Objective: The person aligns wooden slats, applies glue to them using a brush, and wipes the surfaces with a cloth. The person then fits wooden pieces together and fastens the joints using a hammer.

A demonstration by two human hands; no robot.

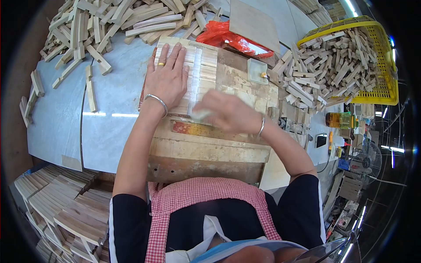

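Note:
My left hand [169,76], with a ring and a bangle, lies flat, fingers stretched out, on a row of wooden strips [208,70] set side by side on the wooden work board [210,149]. A whitish, shiny band [195,74] runs across the strips, just right of that hand; whether it is tape or glue I cannot tell. My right hand [230,111] is blurred by motion near the lower end of the band. Its fingers look curled, with a pale blur under them that I cannot make out.
Loose wooden sticks [149,24] are heaped at the back left. A yellow basket [388,83] spills short wood pieces at the right. Behind the board lie a red plastic bag [215,34] and a small clear container [257,71]. Stacked wooden parts [66,206] stand at lower left.

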